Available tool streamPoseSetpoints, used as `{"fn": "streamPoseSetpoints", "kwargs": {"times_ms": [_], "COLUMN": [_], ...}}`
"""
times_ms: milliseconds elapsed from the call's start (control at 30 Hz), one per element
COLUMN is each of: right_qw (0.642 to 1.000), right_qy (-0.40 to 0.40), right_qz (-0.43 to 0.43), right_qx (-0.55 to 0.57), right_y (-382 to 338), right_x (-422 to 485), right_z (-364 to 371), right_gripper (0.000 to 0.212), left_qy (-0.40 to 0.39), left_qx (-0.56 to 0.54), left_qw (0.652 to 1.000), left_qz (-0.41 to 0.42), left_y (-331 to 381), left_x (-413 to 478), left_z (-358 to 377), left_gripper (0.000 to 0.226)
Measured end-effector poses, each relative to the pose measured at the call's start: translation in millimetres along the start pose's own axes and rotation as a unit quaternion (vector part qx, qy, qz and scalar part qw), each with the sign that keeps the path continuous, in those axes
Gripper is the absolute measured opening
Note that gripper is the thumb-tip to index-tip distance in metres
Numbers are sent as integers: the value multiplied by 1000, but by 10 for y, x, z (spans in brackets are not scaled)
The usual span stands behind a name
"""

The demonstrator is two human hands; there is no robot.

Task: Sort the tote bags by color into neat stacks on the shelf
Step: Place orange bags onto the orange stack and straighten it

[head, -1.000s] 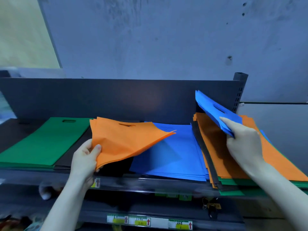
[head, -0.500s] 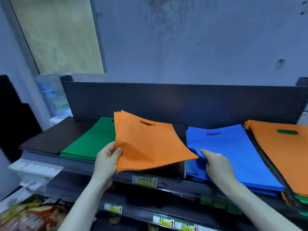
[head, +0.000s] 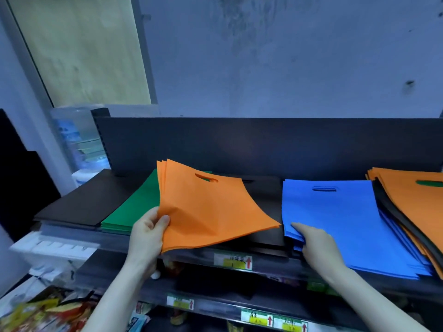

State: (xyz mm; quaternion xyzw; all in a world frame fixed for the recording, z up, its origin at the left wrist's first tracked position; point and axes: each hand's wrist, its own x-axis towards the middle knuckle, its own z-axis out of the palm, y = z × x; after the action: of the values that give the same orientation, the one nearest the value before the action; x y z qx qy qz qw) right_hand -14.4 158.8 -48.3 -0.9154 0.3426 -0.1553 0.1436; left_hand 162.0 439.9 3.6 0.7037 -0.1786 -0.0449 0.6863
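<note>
on the shelf (head: 275,265), from nine o'clock: one black stack (head: 79,202), one green stack (head: 134,207). next your left hand (head: 148,236), fingers and thumb clamped on the near-left corner of a fanned bundle of orange bags (head: 211,207), tilted above a second black stack (head: 263,195); at least three edges show. held by one corner, they could slide apart, or droop and drag the green stack askew. toward three o'clock lies one blue stack (head: 347,224). your right hand (head: 316,245) rests on its near-left corner; whether those fingers pinch it i cannot tell. a shove there could skew it. at far three o'clock, one mixed pile (head: 419,200), unsorted.
</note>
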Motion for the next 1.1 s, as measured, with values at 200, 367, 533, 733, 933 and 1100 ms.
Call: {"fn": "streamPoseSetpoints", "kwargs": {"times_ms": [200,367,533,733,933,1100], "right_qw": [996,995,999,1000,999,991], "right_qy": [46,66,34,1,-29,-124], "right_qz": [-6,-2,32,9,-15,-9], "right_qx": [76,78,20,-3,-9,-39], "right_y": [-24,62,261,315,356,325], "right_x": [-27,31,96,151,185,174], "right_z": [26,-21,-88,-42,-36,-76], "right_gripper": [70,77,74,75,74,61], "left_qy": [-3,-13,-13,-9,-10,-8], "left_qx": [2,7,-3,-23,-27,-25], "left_qw": [1000,1000,1000,1000,1000,1000], "left_qz": [3,10,9,9,7,7], "left_y": [-113,-140,-139,-102,-147,-184], "left_x": [89,134,162,137,131,108], "left_z": [-41,-49,-55,-18,-6,-21], "left_gripper": [25,22,20,24,22,24]}}
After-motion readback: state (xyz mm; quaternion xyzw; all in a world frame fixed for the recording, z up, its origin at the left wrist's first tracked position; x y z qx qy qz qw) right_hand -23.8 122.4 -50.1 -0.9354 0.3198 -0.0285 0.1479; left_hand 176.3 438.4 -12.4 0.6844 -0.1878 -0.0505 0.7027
